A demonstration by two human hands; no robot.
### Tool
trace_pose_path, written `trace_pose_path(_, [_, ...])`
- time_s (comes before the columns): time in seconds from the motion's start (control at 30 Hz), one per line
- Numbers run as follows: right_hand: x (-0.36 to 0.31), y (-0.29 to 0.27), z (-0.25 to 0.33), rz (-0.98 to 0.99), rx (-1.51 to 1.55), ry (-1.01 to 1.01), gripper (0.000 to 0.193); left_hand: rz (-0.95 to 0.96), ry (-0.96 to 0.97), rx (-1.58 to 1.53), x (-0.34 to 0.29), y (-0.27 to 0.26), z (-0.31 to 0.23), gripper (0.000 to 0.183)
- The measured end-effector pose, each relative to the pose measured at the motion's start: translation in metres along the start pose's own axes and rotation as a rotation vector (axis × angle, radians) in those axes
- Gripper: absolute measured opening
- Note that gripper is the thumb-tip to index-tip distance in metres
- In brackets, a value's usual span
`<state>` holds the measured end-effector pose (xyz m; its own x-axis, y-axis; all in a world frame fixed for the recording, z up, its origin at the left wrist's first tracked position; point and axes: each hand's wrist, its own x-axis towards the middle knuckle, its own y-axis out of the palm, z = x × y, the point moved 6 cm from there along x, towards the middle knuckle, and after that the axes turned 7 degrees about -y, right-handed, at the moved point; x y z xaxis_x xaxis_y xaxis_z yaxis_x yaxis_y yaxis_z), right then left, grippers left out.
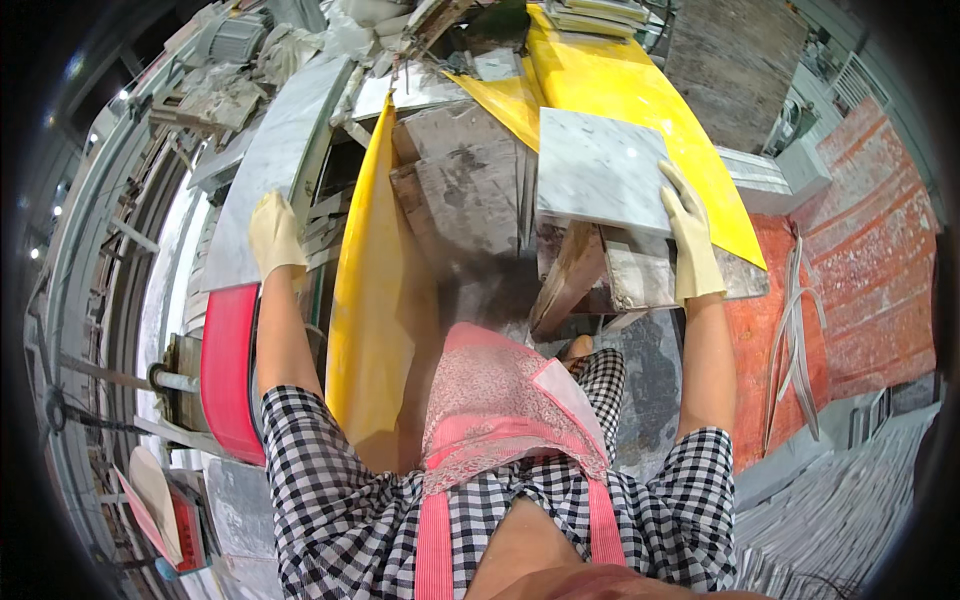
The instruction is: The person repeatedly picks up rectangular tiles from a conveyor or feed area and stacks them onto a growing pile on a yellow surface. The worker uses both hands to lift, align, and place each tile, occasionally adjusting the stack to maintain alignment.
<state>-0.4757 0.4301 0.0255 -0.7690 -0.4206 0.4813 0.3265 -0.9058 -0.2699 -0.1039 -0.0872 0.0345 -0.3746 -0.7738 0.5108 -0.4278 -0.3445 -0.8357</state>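
My left hand (pixel 276 236), in a cream rubber glove, rests at the right edge of a long grey-white marble slab (pixel 285 130). Its fingers look bunched against that edge, and their undersides are hidden. A square marble tile (pixel 600 165) with grey veins lies to the right, partly over a yellow sheet (pixel 640 100) and a worn wooden support (pixel 640 270). My right hand (pixel 687 232), gloved likewise, grips the tile's right edge, some fingers on its top face. Below the left slab is a red belt-like band (pixel 230 370).
A yellow panel (pixel 365 290) stands upright between my arms, near a stained board (pixel 455 165). Orange-red sheeting (pixel 865 270) with pale straps (pixel 795 340) hangs at the right. Machine rails (pixel 120 300) run along the left. A motor (pixel 232 40) sits at the far left.
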Motion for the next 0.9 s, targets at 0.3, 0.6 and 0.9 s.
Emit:
trace_pose_path(0.3, [0.000, 0.000, -0.002, -0.015, -0.008, 0.001, 0.040, 0.086, -0.060, -0.070, 0.001, -0.004, -0.004, 0.035])
trace_pose_path(0.6, [0.001, 0.001, -0.003, -0.030, -0.044, -0.006, 0.041, 0.108, -0.065, -0.131, -0.005, -0.005, -0.006, 0.036])
trace_pose_path(0.9, [-0.004, 0.003, 0.001, -0.048, 0.070, 0.058, 0.042, 0.135, -0.100, -0.093, 0.008, 0.012, 0.012, 0.041])
